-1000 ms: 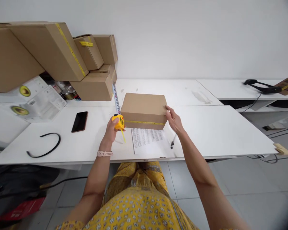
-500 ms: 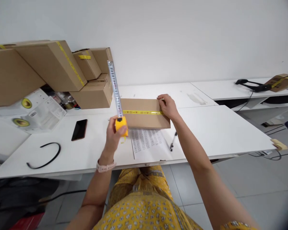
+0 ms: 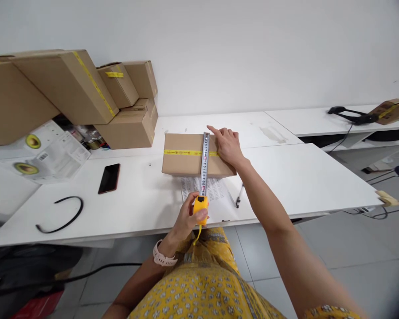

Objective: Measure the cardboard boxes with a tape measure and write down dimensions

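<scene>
The flat brown cardboard box with a yellow tape strip (image 3: 182, 161) lies on the white worktop (image 3: 302, 177), its near edge over the far part of a printed paper sheet (image 3: 216, 192).

Nearest to the person, on the near side of the box, the left hand (image 3: 188, 219) has closed its grip around the yellow case of the tape measure (image 3: 201, 208). Half a second ago this hand was at the near left corner of the box; now it has drawn back over the worktop's near edge. The white steel blade (image 3: 205, 164), which then stood up in the air to the left of the box, now lies flat across the top of the box from near to far and crosses the yellow strip. At the far edge of the box the right hand (image 3: 228, 146) holds nothing; its flat fingers press the blade's end down.

I judge that the blade is now in place for reading the box from front to back.

A black pen (image 3: 239, 197) lies just right of the sheet, and a black phone (image 3: 109, 178) is well left of the box. Stacked brown cartons (image 3: 126, 128) stand beyond it, to the far left.
</scene>
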`<state>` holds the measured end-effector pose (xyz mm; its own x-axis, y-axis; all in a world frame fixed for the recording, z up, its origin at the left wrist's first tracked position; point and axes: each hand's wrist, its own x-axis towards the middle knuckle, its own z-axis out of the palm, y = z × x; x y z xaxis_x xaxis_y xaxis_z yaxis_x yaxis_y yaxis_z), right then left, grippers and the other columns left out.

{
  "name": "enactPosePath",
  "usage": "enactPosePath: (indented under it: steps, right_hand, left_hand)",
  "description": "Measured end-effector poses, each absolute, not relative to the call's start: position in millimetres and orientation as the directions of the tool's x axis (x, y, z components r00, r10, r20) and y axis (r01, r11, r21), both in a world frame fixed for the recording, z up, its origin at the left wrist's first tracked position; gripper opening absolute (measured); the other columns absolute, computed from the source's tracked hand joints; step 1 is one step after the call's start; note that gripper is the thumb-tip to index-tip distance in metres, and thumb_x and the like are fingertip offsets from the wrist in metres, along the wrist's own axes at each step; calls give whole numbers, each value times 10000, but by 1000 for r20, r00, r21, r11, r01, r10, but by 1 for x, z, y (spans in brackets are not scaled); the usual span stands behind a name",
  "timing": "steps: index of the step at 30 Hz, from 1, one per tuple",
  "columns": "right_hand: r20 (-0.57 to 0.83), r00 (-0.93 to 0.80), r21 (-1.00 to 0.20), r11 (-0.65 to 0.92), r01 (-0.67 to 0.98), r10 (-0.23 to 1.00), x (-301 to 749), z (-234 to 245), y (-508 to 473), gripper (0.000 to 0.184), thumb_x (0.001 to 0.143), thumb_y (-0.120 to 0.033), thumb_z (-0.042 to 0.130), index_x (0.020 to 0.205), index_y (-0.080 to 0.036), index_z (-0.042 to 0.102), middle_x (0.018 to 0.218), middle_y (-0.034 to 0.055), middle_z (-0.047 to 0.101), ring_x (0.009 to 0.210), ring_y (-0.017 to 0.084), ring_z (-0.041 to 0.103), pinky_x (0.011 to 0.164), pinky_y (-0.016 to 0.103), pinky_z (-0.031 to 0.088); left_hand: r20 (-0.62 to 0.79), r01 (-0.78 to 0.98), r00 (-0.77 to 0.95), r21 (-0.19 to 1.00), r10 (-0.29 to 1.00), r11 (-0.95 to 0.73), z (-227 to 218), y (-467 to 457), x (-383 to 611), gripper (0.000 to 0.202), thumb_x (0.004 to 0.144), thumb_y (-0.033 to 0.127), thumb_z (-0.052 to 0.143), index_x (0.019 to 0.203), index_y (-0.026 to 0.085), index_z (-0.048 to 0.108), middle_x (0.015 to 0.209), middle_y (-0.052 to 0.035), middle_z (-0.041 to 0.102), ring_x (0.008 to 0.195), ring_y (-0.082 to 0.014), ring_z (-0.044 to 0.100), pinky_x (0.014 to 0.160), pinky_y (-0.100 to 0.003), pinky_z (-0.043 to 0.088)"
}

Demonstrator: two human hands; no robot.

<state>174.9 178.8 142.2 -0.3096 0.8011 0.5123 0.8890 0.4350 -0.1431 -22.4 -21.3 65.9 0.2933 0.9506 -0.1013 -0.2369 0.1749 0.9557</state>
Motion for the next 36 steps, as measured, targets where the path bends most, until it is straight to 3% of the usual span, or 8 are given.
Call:
enactPosePath:
  steps: [6,16,23,26,29,32,36]
  right_hand:
    - [474,-338,-142,450,882,813,177,142,181,577,1020,-173,262,1473,-375,556,1216,118,548,1068,288,475,966,452,324]
    - [489,-327,-151,448,881,809,178,139,184,589,1019,-156,257,1467,-386,563,1215,112,552,1063,281,476,967,449,327]
    - [500,-317,-156,444,882,806,178,138,185,563,1019,-203,276,1504,-361,513,1222,116,565,1074,288,500,993,479,360]
    - [541,-190,-243,368,897,819,180,132,182,572,1030,-326,290,1598,-302,352,1278,144,556,1142,321,501,1013,523,381]
    - [549,22,-432,261,863,836,186,119,170,676,1010,-534,321,1627,-276,222,1409,176,504,1242,366,481,1013,572,412]
    - [487,104,-603,248,759,867,193,108,146,737,970,-683,341,1594,-308,230,1391,157,552,1193,357,551,980,573,466]
    - [445,81,-683,280,675,892,197,104,109,636,947,-722,395,1447,-329,406,1248,91,640,1041,302,637,920,515,525]
  left_hand:
    - [-115,-227,279,957,953,182,63,-26,-19,598,750,507,804,1204,253,508,987,-7,583,758,-146,645,603,-258,564]
    - [-85,-187,312,971,946,149,45,-19,-20,610,778,531,797,1242,263,506,992,-13,584,736,-140,622,613,-260,539]
    - [-17,-277,315,955,949,109,47,-25,-23,576,767,530,802,1224,275,563,1191,-69,633,780,-162,652,602,-271,571]
    - [197,-379,179,918,964,-117,56,-26,-39,624,733,558,816,1243,281,588,1281,-97,640,801,-177,672,650,-305,594]
    - [387,-346,-189,834,903,-430,65,-10,-65,637,684,565,850,1203,275,619,1263,-89,669,967,-223,687,776,-320,585]
    - [313,-292,-376,853,872,-432,65,14,-89,576,661,560,856,1103,252,650,1194,-71,696,1023,-222,663,779,-279,547]
    - [110,-411,-319,879,941,-242,51,29,-101,512,660,547,829,1031,240,655,996,-40,698,859,-185,653,684,-259,520]
